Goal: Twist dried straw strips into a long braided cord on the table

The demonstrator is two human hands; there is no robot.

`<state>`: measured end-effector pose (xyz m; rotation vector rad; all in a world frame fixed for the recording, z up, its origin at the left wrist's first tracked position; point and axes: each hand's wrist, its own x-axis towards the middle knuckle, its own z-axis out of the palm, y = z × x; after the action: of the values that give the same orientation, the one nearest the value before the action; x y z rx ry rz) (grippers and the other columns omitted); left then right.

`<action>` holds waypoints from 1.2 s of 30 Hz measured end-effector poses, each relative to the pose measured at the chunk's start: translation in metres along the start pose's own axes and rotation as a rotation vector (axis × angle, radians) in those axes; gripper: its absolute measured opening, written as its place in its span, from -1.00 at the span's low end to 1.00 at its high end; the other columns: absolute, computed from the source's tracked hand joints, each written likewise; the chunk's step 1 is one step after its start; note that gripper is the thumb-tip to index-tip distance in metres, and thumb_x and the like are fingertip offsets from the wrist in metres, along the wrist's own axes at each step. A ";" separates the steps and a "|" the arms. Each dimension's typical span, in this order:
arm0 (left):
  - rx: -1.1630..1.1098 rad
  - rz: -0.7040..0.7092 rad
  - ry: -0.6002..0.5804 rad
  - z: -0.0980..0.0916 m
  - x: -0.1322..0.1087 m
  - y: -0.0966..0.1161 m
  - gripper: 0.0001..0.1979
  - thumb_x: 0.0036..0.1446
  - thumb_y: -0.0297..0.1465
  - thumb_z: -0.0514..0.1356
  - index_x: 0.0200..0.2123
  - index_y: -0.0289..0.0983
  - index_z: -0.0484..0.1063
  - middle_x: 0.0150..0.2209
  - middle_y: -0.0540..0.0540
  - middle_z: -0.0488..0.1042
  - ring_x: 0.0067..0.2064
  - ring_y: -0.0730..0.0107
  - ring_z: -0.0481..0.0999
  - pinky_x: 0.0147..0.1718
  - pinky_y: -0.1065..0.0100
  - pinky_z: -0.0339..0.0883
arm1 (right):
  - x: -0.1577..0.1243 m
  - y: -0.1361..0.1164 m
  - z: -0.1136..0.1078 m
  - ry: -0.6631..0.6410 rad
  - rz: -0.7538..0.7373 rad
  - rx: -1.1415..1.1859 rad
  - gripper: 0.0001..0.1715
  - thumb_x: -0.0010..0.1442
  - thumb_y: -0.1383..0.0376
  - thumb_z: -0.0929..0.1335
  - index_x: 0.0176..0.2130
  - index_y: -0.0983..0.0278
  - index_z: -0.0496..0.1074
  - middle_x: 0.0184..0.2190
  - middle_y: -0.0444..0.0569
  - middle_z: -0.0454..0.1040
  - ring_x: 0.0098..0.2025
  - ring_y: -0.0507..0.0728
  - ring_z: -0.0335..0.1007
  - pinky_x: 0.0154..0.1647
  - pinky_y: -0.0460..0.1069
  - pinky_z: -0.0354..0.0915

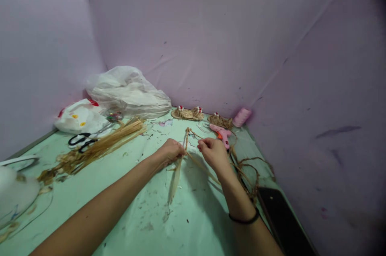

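Observation:
A thin braid of tan fibre (186,140) rises from the middle of the green tabletop, bent at its top. My left hand (171,151) is closed, pinching the lower end of the braid between thumb and fingers. Loose flat strands (175,183) hang below that pinch toward the table's front. To the right, my right hand (212,152) has its fingers pressed together near the thin braided end that slants down from the bend; its grip point is too small to make out. A black band circles the right wrist.
Long straw fibres (120,135) and black-handled scissors (80,140) lie left, before plastic bags (129,91). Woven pieces (187,114), a pink glue gun (222,133) and a pink spool (241,117) sit at the back. Braided cord (256,173) and a dark flat object (282,216) lie right.

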<state>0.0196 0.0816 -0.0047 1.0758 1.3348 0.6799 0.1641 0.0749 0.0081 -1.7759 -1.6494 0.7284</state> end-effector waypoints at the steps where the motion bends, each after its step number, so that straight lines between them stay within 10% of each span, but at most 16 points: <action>1: -0.001 0.000 -0.018 -0.001 0.001 0.000 -0.87 -0.30 -0.46 0.16 -0.71 -0.33 0.22 -0.85 0.15 0.04 -0.79 0.69 -0.08 -0.78 0.51 -0.29 | 0.002 0.001 0.002 -0.031 0.055 0.121 -0.80 -0.05 0.28 0.25 -0.50 0.32 0.42 -0.57 -0.03 0.43 -0.54 0.03 0.28 -0.54 -0.11 0.10; 6: 0.023 0.025 -0.098 -0.006 0.005 -0.003 -0.90 -0.29 -0.44 0.12 -0.69 -0.32 0.23 -0.84 0.17 0.02 -0.79 0.69 -0.13 -0.77 0.50 -0.31 | 0.002 -0.002 0.028 -0.358 0.283 0.567 -0.88 -0.14 0.35 0.25 -0.64 0.33 0.29 -0.76 -0.16 0.24 -0.71 -0.07 0.08 -0.67 -0.15 0.01; 11: 0.297 0.131 -0.066 -0.013 0.010 -0.006 -0.92 -0.31 -0.50 0.08 -0.74 -0.34 0.28 -0.84 0.12 0.05 -0.75 0.65 -0.03 -0.73 0.50 -0.18 | 0.002 0.004 0.040 -0.299 0.256 0.486 -0.87 -0.25 0.40 0.25 -0.74 0.35 0.25 -0.88 -0.29 -0.01 -0.78 -0.14 -0.25 -0.72 -0.13 -0.32; 25: 1.012 0.335 0.226 0.021 -0.031 0.001 -0.79 -0.14 -0.44 0.07 -0.44 -0.35 0.48 -0.47 -0.24 0.45 -0.40 0.24 0.43 -0.44 0.37 0.16 | 0.001 0.004 0.038 -0.298 0.382 0.787 -0.94 -0.34 0.44 0.26 -0.66 0.38 0.32 -0.86 -0.25 0.14 -0.79 -0.15 -0.14 -0.74 -0.15 -0.27; 28: 0.896 0.256 0.011 0.002 -0.027 0.016 -0.82 -0.15 -0.38 0.09 -0.59 -0.35 0.44 -0.60 -0.13 0.40 -0.52 0.34 0.39 -0.53 0.41 0.16 | 0.002 0.005 0.037 -0.339 0.389 0.878 -0.95 -0.33 0.46 0.28 -0.66 0.37 0.31 -0.82 -0.23 0.20 -0.78 -0.14 -0.07 -0.74 -0.16 -0.21; 33: 0.257 0.057 0.178 -0.024 -0.011 0.031 -0.80 -0.14 -0.41 0.07 -0.41 -0.38 0.40 -0.54 -0.05 0.42 -0.73 0.60 0.20 -0.74 0.48 0.03 | 0.001 0.003 0.033 -0.394 0.376 0.963 -0.93 -0.27 0.44 0.35 -0.64 0.38 0.32 -0.76 -0.18 0.28 -0.73 -0.12 0.07 -0.70 -0.17 -0.06; 36: 0.016 -0.114 -0.077 -0.017 -0.003 0.021 -0.86 -0.20 -0.45 0.13 -0.50 -0.42 0.38 -0.57 -0.07 0.41 -0.71 0.60 0.24 -0.76 0.51 0.03 | 0.001 0.004 0.032 -0.446 0.355 0.957 -0.88 -0.26 0.40 0.39 -0.62 0.37 0.33 -0.74 -0.17 0.30 -0.70 -0.10 0.13 -0.66 -0.16 0.00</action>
<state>0.0064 0.0905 0.0170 1.0204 1.3267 0.5394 0.1434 0.0776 -0.0159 -1.2201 -0.9030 1.8053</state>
